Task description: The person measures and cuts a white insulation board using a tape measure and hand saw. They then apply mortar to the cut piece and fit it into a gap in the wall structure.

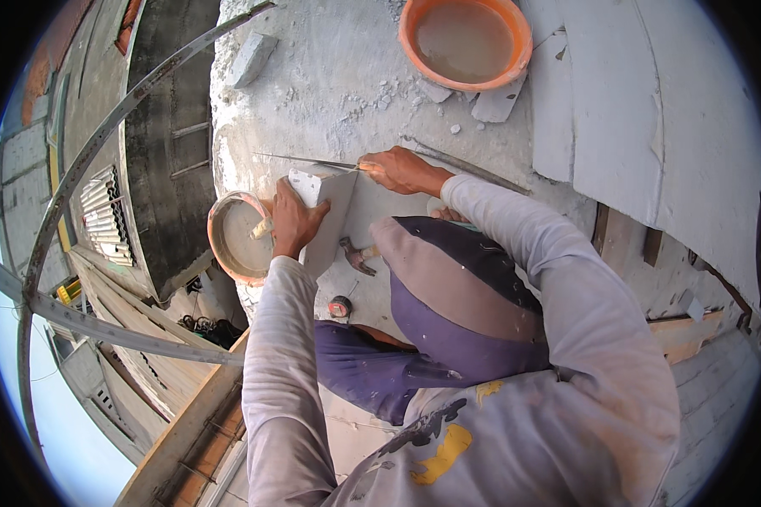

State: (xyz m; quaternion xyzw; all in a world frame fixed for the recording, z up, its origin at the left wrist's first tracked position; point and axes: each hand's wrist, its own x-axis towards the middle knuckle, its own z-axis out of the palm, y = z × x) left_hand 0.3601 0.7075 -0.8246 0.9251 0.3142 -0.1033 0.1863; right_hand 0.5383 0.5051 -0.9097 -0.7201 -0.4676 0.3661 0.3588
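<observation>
My left hand (296,215) grips a white lightweight block (331,232) resting on the concrete by my bent legs. My right hand (402,171) is closed on the wooden handle of a long thin saw (309,159), whose blade lies across the block's top edge. Left of the block, an orange-rimmed pail (226,251) of grey mixture has a handled tool in it, partly hidden by my left hand. A hammer (357,258) lies right of the block, and a small red-and-black round item (340,308) sits nearer me.
An orange basin (465,84) of cloudy water stands ahead amid broken pieces. A metal bar (473,168) lies beyond my right hand. White panels (617,93) cover the right. At left are a drop toward neighbouring roofs, curved metal bars (127,108) and a wooden-edged formwork (169,444).
</observation>
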